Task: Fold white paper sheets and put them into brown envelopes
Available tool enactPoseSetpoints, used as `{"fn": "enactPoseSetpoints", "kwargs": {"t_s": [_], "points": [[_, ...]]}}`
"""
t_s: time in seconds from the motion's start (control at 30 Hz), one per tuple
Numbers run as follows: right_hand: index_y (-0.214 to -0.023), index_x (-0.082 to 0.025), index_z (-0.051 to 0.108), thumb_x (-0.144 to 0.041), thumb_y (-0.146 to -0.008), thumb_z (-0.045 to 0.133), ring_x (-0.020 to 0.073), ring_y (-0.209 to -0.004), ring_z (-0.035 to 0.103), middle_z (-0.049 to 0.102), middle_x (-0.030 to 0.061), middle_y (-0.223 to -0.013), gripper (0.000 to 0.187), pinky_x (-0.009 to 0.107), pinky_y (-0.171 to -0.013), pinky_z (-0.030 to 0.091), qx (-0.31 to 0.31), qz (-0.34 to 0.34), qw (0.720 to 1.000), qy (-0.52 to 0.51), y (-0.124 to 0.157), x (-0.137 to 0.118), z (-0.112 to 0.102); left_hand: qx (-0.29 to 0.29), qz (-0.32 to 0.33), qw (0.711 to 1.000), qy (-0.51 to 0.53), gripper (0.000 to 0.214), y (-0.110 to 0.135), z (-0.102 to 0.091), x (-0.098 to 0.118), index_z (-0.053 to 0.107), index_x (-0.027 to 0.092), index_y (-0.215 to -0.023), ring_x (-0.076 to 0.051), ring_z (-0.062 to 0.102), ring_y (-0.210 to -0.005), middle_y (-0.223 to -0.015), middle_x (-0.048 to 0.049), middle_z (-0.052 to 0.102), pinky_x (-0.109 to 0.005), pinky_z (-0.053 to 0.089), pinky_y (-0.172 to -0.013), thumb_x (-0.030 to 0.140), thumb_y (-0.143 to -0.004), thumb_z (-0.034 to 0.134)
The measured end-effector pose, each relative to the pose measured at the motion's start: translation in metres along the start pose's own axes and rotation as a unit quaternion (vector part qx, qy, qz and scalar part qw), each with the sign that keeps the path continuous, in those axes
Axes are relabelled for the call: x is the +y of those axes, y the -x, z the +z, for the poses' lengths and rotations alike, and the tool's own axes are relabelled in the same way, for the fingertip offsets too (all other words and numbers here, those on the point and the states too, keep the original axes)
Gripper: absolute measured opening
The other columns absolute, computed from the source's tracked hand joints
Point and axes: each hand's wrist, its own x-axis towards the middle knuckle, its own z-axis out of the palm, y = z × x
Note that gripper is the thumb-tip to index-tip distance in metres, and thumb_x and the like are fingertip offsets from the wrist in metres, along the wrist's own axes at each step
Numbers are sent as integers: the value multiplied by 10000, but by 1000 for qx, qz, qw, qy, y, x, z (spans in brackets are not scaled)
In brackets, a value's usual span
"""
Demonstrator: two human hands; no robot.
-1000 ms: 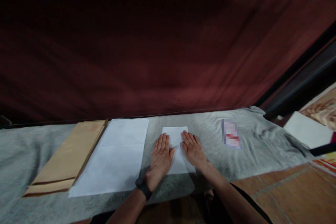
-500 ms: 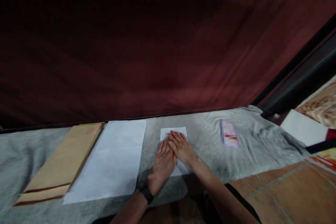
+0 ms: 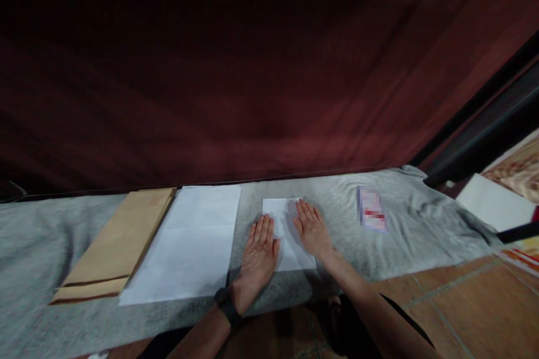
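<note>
A small white sheet of paper [image 3: 290, 249], perhaps folded, lies flat on the grey cloth in front of me. My left hand [image 3: 259, 252] rests palm down over its left edge, fingers stretched out and pointing away from me. On the opposite edge lies my right hand [image 3: 312, 230], also flat, its thumb a little apart from the fingers. The middle of the paper shows between the two hands. Left of them is a larger stack or sheet of white paper [image 3: 189, 247] with a faint crease across it.
Brown paper envelopes [image 3: 113, 241] lie stacked at the left on the grey cloth [image 3: 337, 207]. To the right sits a pixelated pinkish slip [image 3: 373, 210]. A dark red curtain [image 3: 252, 95] hangs behind the table. Tiled floor [image 3: 475, 303] shows at lower right.
My hands, overlapped at the paper's middle before, have moved apart to its left and right edges. The view has shifted slightly.
</note>
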Motion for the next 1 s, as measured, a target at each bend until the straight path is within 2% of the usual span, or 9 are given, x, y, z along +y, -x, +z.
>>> {"fn": "enactPoseSetpoints", "kwargs": {"t_s": [0.1,0.2,0.33,0.53,0.7,0.77,0.83,0.93,1.0], "points": [[-1572,-172,304,-342,-1069,296,225,-1487,323,325,75,-1617,531,447,-1214,278,-17,-101,994,-39,26,-17,2,-11,47,999,20,572,10,-5,8,329,86,-1539,-261,320,-1492,-1580,-152,402,-482,316,-1208,272,-999,367],[-1579,-200,283,-339,-1064,338,211,-1486,325,329,66,-1618,537,452,-1226,260,-25,-147,988,-50,45,-21,4,-33,53,998,26,578,20,-10,11,331,84,-1537,-262,332,-1486,-1578,-158,403,-480,333,-1200,283,-997,386],[-1577,-193,291,-346,-1055,377,251,-1485,326,322,100,-1617,551,502,-1219,254,-13,-123,992,-28,54,-2,1,-37,17,999,19,590,29,-13,4,358,80,-1524,-267,344,-1481,-1577,-167,400,-461,351,-1192,348,-1001,403],[-1577,-219,299,-411,-1059,350,264,-1484,321,348,86,-1613,555,522,-1223,231,-14,-79,997,-14,65,31,-6,-45,-29,998,17,586,40,-16,-10,404,72,-1500,-279,387,-1458,-1553,-180,432,-479,343,-1195,365,-993,399],[-1513,-174,427,-402,-1029,419,285,-1425,403,448,115,-1555,535,501,-1188,313,-10,-32,998,-48,64,37,-11,-68,-86,987,116,563,41,-20,-18,447,93,-1478,-296,382,-1459,-1560,-166,430,-512,310,-1205,333,-970,408],[-1457,-163,499,-354,-1007,445,284,-1348,485,543,134,-1463,491,471,-1139,385,-5,4,996,-84,53,35,-13,-67,-125,969,201,549,30,-20,-21,496,108,-1444,-300,429,-1430,-1529,-160,480,-503,335,-1191,347,-952,441],[-1396,-155,553,-288,-977,461,274,-1216,579,628,144,-1325,450,439,-1067,449,-6,62,989,-132,39,30,-14,-54,-189,935,295,513,14,-19,-25,564,136,-1384,-299,508,-1364,-1450,-153,570,-491,386,-1155,336,-916,492],[-1313,-143,595,-239,-931,489,245,-1028,646,678,131,-1132,407,388,-957,499,-16,139,972,-190,18,24,-12,-28,-329,844,423,465,-14,-19,-29,636,162,-1283,-278,653,-1159,-1244,-134,703,-450,492,-1037,275,-835,577],[-1227,-151,630,-226,-912,506,231,-980,651,688,100,-1009,346,357,-908,503,-19,166,964,-207,8,22,-8,-16,-393,782,484,467,-28,-19,-32,652,157,-1240,-243,702,-1006,-1085,-105,746,-396,534,-947,251,-783,632]]}}
